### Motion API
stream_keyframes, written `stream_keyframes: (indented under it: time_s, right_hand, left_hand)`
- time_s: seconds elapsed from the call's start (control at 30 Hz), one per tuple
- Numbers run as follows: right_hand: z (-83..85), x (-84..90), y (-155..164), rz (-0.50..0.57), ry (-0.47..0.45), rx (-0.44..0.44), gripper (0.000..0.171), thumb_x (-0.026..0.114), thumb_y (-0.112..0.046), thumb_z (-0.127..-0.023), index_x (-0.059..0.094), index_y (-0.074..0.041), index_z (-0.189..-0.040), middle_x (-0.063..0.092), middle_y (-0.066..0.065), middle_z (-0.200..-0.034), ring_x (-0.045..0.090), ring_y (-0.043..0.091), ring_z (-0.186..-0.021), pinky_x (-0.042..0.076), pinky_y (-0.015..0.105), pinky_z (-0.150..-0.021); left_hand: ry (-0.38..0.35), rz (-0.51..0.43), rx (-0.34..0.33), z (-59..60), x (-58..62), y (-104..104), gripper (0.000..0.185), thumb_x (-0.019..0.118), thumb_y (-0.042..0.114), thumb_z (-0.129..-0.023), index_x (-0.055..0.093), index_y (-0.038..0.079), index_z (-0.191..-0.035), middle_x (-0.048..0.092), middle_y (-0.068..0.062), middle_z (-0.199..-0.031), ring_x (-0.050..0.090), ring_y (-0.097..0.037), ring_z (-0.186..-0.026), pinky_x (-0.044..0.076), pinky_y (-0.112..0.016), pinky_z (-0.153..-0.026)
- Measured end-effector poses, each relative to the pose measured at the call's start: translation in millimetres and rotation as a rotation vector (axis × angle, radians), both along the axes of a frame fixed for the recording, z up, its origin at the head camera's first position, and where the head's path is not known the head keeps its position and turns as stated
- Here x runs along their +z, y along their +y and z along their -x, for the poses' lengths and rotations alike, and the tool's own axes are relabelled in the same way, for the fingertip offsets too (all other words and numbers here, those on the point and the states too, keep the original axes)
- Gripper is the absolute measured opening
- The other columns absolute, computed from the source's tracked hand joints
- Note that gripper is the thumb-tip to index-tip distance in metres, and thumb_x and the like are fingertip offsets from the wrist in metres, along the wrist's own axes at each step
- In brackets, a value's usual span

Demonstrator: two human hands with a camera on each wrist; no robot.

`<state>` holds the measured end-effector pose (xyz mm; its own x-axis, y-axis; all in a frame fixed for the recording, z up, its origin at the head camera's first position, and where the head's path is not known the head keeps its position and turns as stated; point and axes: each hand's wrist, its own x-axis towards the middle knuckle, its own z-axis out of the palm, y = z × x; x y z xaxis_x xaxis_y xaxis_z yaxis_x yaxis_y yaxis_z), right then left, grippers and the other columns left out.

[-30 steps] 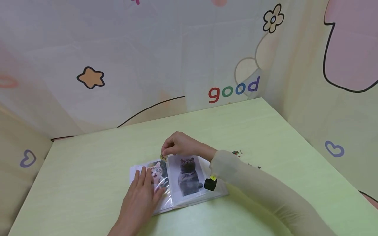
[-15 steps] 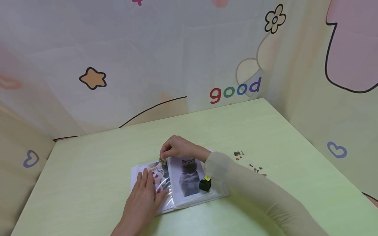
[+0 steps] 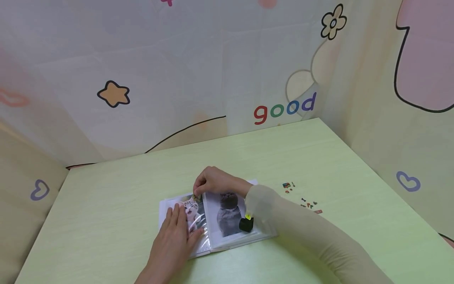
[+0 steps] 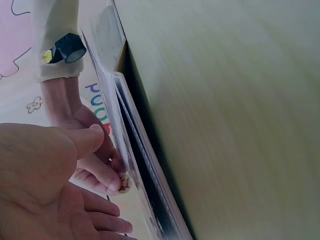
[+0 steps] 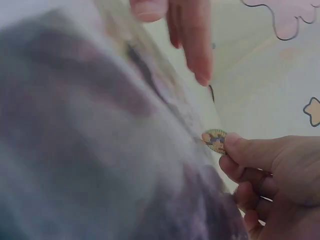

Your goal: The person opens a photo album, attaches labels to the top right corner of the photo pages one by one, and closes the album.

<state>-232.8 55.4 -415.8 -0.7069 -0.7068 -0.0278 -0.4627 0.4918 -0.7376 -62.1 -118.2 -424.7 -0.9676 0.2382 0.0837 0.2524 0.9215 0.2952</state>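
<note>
Green table (image 3: 106,205); sticker (image 5: 214,140) half behind fingers (image 5: 247,150).

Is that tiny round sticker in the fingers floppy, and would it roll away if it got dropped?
The sticker looks thin and flat, pinched by the right hand at the album page's top edge, so it is probably light and bendy. Being flat, it would likely flutter down rather than roll. It may cling to fingertips.
</note>
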Motion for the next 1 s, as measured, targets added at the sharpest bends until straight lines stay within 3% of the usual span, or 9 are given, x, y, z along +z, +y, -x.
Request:
stream_keyframes:
  time_s: [0.2, 0.43, 0.77, 1.0]
  right_hand:
    - [-2.1, -5.6, -3.0, -0.08, 0.07, -0.003, 0.008, 0.074, -0.009, -0.096, 0.082, -0.01, -0.097, 0.074, -0.007, -0.085, 0.058, 0.005, -0.075, 0.047, 0.02, -0.074]
    - [-4.3, -8.0, -7.4, -0.196, 0.171, 0.021, 0.015, 0.074, -0.01, -0.097, 0.081, -0.011, -0.109, 0.075, -0.004, -0.097, 0.063, 0.008, -0.089, 0.051, 0.024, -0.089]
    - [-10.5, -4.9, -9.6, -0.308, 0.297, 0.034, 0.02, 0.073, -0.014, -0.098, 0.079, -0.011, -0.117, 0.07, 0.0, -0.1, 0.06, 0.013, -0.093, 0.049, 0.03, -0.092]
    - [-12.1, 0.9, -1.3, -0.253, 0.346, 0.008, 0.025, 0.066, -0.011, -0.102, 0.073, -0.005, -0.126, 0.072, 0.008, -0.114, 0.065, 0.019, -0.106, 0.05, 0.035, -0.101]
  left_hand:
    - [-0.022, 0.008, 0.007, 0.0, -0.5, 1.8, 0.083, 0.066, 0.042, -0.101, 0.037, -0.019, -0.149, 0.036, -0.037, -0.155, 0.033, -0.053, -0.145, 0.032, -0.057, -0.117]
    - [0.016, 0.016, 0.0, 0.1, -3.0, 2.8, 0.08, 0.068, 0.039, -0.099, 0.041, -0.019, -0.147, 0.041, -0.037, -0.153, 0.037, -0.053, -0.143, 0.034, -0.056, -0.116]
    - [0.051, 0.016, -0.01, 1.9, -5.2, 7.3, 0.078, 0.07, 0.038, -0.098, 0.044, -0.019, -0.144, 0.043, -0.037, -0.15, 0.039, -0.053, -0.141, 0.035, -0.055, -0.115]
    - [-0.016, 0.016, 0.007, 3.3, -3.9, 12.2, 0.082, 0.069, 0.041, -0.099, 0.04, -0.021, -0.145, 0.038, -0.04, -0.152, 0.034, -0.056, -0.143, 0.033, -0.057, -0.117]
